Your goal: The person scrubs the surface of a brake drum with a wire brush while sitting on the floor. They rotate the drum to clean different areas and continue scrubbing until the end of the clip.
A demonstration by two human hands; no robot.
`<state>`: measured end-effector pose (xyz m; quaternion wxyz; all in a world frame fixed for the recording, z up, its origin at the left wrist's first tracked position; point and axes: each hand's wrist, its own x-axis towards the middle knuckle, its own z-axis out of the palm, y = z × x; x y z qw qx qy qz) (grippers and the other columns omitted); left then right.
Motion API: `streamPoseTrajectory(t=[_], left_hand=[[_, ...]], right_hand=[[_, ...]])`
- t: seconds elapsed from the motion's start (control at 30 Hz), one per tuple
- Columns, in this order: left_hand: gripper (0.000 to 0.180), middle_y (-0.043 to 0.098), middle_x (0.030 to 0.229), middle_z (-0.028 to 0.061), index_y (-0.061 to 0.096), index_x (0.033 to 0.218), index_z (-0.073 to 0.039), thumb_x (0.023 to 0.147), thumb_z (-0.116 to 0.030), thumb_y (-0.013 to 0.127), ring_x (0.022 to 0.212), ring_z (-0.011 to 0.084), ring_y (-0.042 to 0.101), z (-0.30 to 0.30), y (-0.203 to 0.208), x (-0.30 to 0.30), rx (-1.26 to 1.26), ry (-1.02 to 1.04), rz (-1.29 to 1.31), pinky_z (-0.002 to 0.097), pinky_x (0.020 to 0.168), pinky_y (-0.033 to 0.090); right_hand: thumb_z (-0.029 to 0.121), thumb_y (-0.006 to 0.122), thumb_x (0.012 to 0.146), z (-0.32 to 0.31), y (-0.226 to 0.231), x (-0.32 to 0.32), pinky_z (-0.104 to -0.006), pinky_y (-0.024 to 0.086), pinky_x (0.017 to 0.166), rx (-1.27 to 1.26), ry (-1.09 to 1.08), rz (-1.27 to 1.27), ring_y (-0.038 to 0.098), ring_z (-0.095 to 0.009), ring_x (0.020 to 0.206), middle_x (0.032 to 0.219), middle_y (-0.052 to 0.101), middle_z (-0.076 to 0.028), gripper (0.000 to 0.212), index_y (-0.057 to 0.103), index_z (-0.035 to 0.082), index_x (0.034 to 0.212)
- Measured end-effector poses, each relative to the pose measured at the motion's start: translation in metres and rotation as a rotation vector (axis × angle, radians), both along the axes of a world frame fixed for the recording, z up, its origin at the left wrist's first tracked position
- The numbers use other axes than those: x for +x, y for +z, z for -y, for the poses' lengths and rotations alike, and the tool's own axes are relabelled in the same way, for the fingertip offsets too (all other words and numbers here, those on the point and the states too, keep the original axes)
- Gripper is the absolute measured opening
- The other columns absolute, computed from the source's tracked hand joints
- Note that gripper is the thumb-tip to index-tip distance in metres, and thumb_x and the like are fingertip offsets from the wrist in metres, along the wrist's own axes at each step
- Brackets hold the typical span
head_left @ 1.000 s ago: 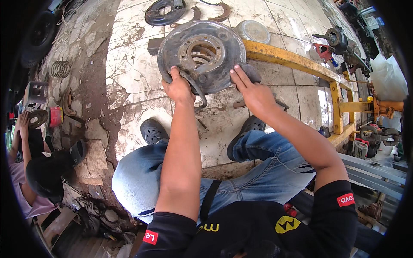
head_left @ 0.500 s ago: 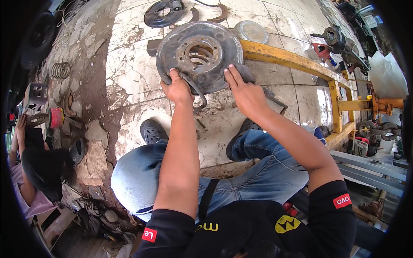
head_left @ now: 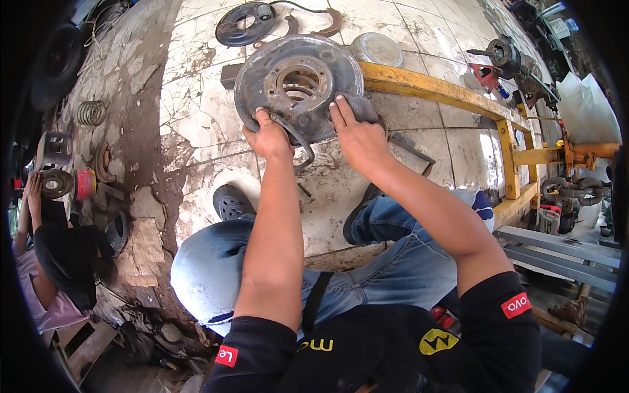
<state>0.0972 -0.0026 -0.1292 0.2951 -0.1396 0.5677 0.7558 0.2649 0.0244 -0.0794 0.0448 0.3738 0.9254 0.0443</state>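
Note:
A round, worn metal brake backing plate (head_left: 262, 72) with a central hole is held tilted above the tiled floor. Gripping its near left rim is my left hand (head_left: 270, 136), closed with the thumb on the face. A dark bent cable (head_left: 303, 141) hangs from the plate beside that hand. My right hand (head_left: 362, 139) presses a dark grey pad (head_left: 364, 109) against the right side of the plate, its first fingers stretched along the face. Whether the pad is sandpaper or cloth I cannot tell, and the thumb is hidden.
A yellow metal frame (head_left: 432, 92) runs rightward from behind the plate. Farther off lie another backing plate (head_left: 229, 29), curved brake shoes (head_left: 327, 23) and a round lid-like tin (head_left: 377, 50). A coil spring (head_left: 92, 112) lies left, near another person holding a ring-shaped part (head_left: 57, 185).
My right hand and the pad have slid a little left and up across the plate. The plate has shifted slightly left, while my left hand keeps its grip.

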Motion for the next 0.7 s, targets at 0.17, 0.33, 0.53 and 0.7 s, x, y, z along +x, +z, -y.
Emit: streamPoseTrajectory(t=[0.17, 0.33, 0.53, 0.7], left_hand=[[0.062, 0.054, 0.133, 0.0186, 0.034, 0.143, 0.004, 0.096, -0.027, 0.062, 0.112, 0.0283, 0.057, 0.003, -0.023, -0.004, 0.019, 0.01, -0.106, 0.0388, 0.095, 0.048], [0.056, 0.054, 0.129, 0.0163, 0.037, 0.14, 0.0, 0.097, -0.029, 0.059, 0.11, 0.0286, 0.058, -0.001, -0.017, 0.001, -0.039, 0.007, -0.107, 0.044, 0.09, 0.053], [0.055, 0.056, 0.13, 0.0182, 0.04, 0.14, 0.002, 0.097, -0.026, 0.061, 0.11, 0.0283, 0.058, 0.002, -0.023, 0.002, -0.009, 0.029, -0.135, 0.0384, 0.094, 0.048], [0.056, 0.056, 0.129, 0.0187, 0.038, 0.14, 0.001, 0.098, -0.029, 0.059, 0.11, 0.029, 0.057, -0.001, -0.011, 0.009, -0.053, 0.0, -0.09, 0.0394, 0.095, 0.047]], right_hand=[[0.01, 0.058, 0.084, 0.024, 0.011, 0.005, -0.0375, 0.057, 0.064, -0.034, 0.03, 0.086, 0.071, -0.026, 0.068, 0.156, 0.033, -0.019, 0.065, 0.04, 0.001, 0.145], [0.011, 0.057, 0.085, 0.008, -0.004, -0.011, -0.0385, 0.057, 0.059, -0.002, -0.061, 0.044, 0.071, -0.024, 0.065, 0.156, 0.033, -0.02, 0.062, 0.041, 0.0, 0.144], [0.013, 0.057, 0.086, 0.037, 0.004, -0.001, -0.0354, 0.057, 0.061, 0.047, -0.022, 0.15, 0.072, -0.024, 0.069, 0.154, 0.034, -0.024, 0.061, 0.043, -0.001, 0.143], [0.011, 0.056, 0.086, 0.017, -0.007, -0.018, -0.0375, 0.058, 0.064, -0.035, -0.101, 0.02, 0.073, -0.025, 0.073, 0.155, 0.031, -0.025, 0.06, 0.042, -0.002, 0.143]])
